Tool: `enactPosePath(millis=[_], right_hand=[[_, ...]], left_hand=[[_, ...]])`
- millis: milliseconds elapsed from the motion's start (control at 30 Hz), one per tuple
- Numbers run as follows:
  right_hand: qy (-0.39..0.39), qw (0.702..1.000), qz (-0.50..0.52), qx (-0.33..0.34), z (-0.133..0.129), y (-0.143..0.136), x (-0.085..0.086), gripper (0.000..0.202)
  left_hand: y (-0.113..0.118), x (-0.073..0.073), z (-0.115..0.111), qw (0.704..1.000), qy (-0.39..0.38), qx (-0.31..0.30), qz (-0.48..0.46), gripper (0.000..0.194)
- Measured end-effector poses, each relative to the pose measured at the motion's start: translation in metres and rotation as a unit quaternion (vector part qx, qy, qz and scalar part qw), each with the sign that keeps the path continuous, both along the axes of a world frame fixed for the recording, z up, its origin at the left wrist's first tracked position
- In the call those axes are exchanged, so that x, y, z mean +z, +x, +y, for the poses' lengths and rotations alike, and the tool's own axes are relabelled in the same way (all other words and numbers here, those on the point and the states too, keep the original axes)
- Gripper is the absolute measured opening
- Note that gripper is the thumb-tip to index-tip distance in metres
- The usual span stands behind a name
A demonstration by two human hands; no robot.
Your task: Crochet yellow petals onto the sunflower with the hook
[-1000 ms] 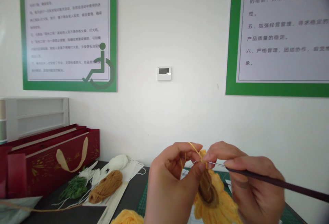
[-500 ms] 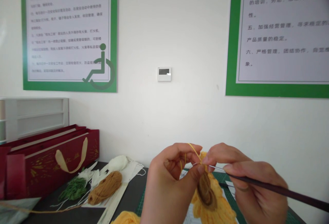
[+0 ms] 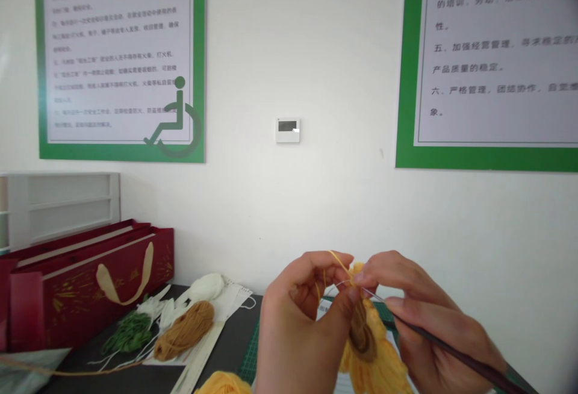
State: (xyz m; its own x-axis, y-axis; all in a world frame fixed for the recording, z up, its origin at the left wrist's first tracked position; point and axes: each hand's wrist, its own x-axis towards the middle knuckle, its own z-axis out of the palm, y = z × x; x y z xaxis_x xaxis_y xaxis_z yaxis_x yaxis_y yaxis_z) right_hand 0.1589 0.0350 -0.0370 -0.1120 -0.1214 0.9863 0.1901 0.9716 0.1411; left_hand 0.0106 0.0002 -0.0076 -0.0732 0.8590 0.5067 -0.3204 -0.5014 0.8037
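A yellow crocheted piece (image 3: 377, 370) with a brown centre (image 3: 362, 337) hangs below my fingers. My left hand (image 3: 307, 315) pinches its top edge between thumb and fingers, and yellow yarn (image 3: 339, 263) runs over the raised index finger. My right hand (image 3: 428, 315) grips a crochet hook (image 3: 456, 352) with a dark handle; the thin metal tip meets the piece at my left fingertips. A thin pale strand also shows by the left thumb.
On the dark table at left lie brown yarn (image 3: 185, 331), green yarn (image 3: 129, 332) and white yarn (image 3: 208, 287), beside red gift bags (image 3: 90, 285). A yellow ball (image 3: 223, 383) is at the front edge. Papers and a green cutting mat (image 3: 250, 358) lie under my hands.
The hook's handle has tilted lower at the right, and my right hand has shifted slightly with it. The crocheted piece has turned a little; my left hand has barely moved.
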Motion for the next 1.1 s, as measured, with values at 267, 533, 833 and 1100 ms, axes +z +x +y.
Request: enactPosePath(millis=[267, 533, 833, 1100], right_hand=[[-0.017, 0.996, 0.093, 0.007, 0.017, -0.009, -0.016, 0.016], [-0.036, 0.994, 0.107, 0.012, 0.021, -0.013, -0.013, 0.023], [0.077, 0.981, 0.120, -0.132, 0.017, -0.012, -0.014, 0.043], [0.078, 0.975, 0.114, -0.174, 0.004, -0.021, -0.004, 0.038]], left_hand=[[0.000, 0.000, 0.002, 0.996, -0.019, -0.066, -0.057, 0.022], [0.000, -0.001, 0.007, 0.997, 0.017, -0.064, -0.046, 0.024], [0.010, -0.001, 0.010, 0.988, -0.062, -0.106, -0.095, 0.030], [0.011, -0.001, 0.010, 0.996, 0.000, -0.014, -0.085, 0.026]])
